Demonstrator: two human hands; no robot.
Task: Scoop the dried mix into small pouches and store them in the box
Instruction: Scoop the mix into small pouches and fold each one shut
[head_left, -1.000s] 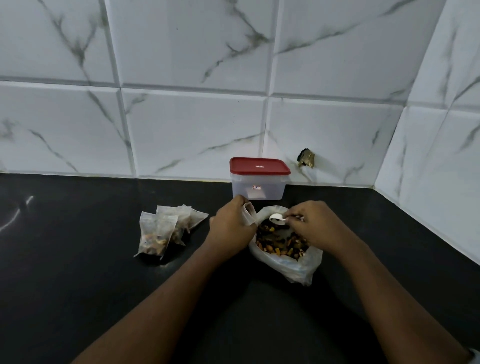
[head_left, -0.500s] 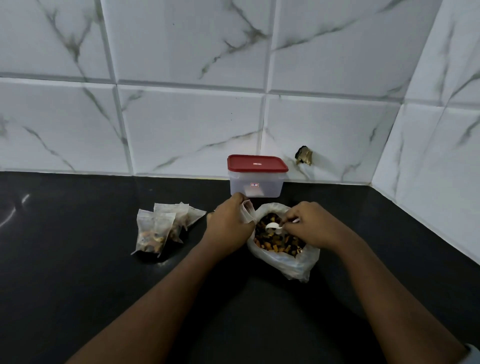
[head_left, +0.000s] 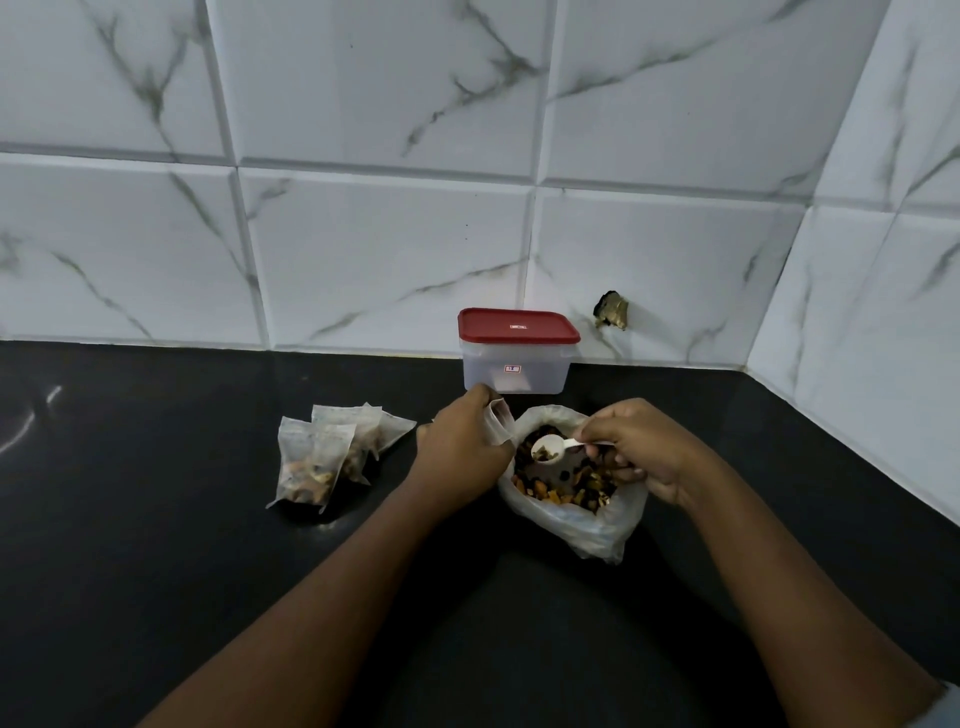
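White, limp pouch (head_left: 500, 421), judged feather-light and easily crumpled, is gripped at its mouth by the left hand (head_left: 462, 447), just beside the plastic bag (head_left: 571, 519) of dried mix (head_left: 566, 480). The right hand (head_left: 639, 447) pinches a spoon (head_left: 550, 448) by its handle over the mix. Several filled pouches (head_left: 322, 457) lie to the left, and the red-lidded box (head_left: 517, 364) stands closed behind. The counter (head_left: 156, 571) is black and glossy, and the wall (head_left: 384, 260) is marble-look tile.

Countertop (head_left: 156, 571) black, stone-look, polished and glossy; wall tiles (head_left: 389, 260) white marble-pattern, smooth, slight sheen. Box (head_left: 514, 371) frosted translucent plastic, lid (head_left: 517, 325) red opaque plastic, satin; measuring spoon (head_left: 548, 448) smooth white plastic. Bag (head_left: 587, 525) thin crinkled translucent plastic film; filled pouches (head_left: 311, 457) and pouch (head_left: 500, 415) at the bag's rim thin, semi-sheer, paper-like, matt; dried mix (head_left: 571, 483) rough matt chunks.
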